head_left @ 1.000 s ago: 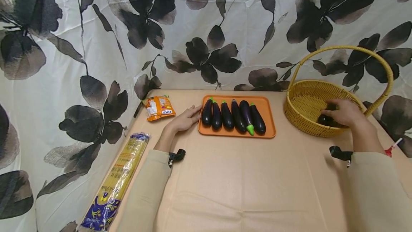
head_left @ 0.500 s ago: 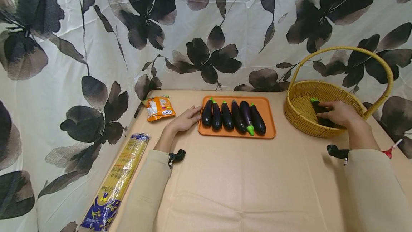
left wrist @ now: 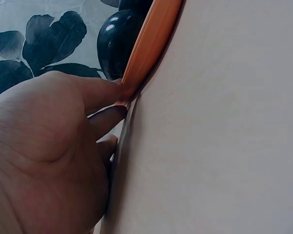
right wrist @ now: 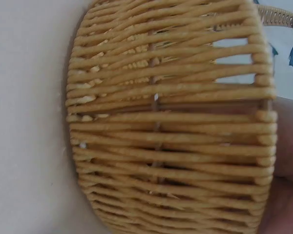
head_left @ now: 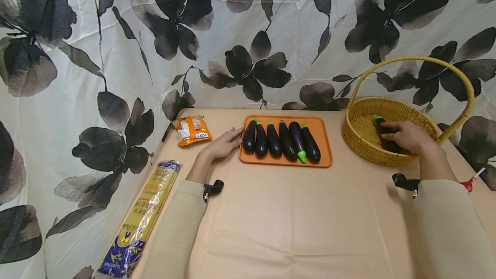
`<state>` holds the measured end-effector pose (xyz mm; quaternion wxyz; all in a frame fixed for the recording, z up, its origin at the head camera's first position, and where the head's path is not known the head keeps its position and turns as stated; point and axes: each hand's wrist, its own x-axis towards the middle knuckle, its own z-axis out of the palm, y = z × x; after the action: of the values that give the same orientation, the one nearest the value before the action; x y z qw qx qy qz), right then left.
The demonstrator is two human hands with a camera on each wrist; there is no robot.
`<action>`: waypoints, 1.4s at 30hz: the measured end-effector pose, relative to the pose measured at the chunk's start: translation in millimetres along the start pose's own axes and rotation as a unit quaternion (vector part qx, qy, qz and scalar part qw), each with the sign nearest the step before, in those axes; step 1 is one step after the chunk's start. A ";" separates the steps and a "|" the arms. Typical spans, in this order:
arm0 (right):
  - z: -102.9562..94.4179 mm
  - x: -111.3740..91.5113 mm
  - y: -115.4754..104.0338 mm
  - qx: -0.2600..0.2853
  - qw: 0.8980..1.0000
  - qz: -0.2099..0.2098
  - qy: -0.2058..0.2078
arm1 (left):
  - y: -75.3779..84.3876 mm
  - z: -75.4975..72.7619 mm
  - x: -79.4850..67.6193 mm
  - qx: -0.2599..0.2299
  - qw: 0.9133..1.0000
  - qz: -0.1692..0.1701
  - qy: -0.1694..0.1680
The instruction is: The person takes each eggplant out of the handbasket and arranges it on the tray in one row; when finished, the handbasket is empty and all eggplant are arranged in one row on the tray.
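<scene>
On the right, my right hand (head_left: 410,134) reaches over the near rim into a yellow wicker basket (head_left: 362,150). Its thumb and fingers grip a dark eggplant (head_left: 381,128), whose green stem end points up and left; the hand covers part of it. The right wrist view shows mostly the woven basket wall (right wrist: 171,146), with a bit of the hand behind the rim. My left hand (head_left: 221,145) lies at the left edge of an orange tray (head_left: 323,134), fingers extended and fingertips touching its rim (left wrist: 151,44). Several eggplants (head_left: 274,140) lie side by side on that tray.
An orange snack packet (head_left: 192,130) lies at the back left. Along the left table edge runs a long spaghetti packet (head_left: 141,214). The basket's tall arched handle (head_left: 422,58) rises above the right hand. A small red item (head_left: 469,183) sits at the right edge.
Within the basket, my right hand has shifted slightly left and the eggplant has come into fuller view, its green stem now showing. The left hand and the tray stay put.
</scene>
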<state>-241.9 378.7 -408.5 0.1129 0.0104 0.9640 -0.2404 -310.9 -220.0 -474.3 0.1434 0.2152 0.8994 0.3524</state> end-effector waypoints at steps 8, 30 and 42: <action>-0.5 -9.7 -19.9 0.050 0.996 -0.027 0.071 | -0.6 1.4 0.0 -0.003 1.000 0.002 0.001; 8.1 -40.6 -74.9 0.126 0.976 -0.067 0.167 | -1.1 1.4 2.1 0.020 0.999 0.033 0.005; 17.1 -46.9 -94.4 0.113 0.979 -0.085 0.149 | -2.1 0.5 0.8 0.007 1.000 0.021 -0.001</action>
<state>-199.5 288.8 -369.2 -0.0543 -0.0233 0.9339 -0.3526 -312.0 -220.7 -476.2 0.1357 0.2351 0.8972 0.3485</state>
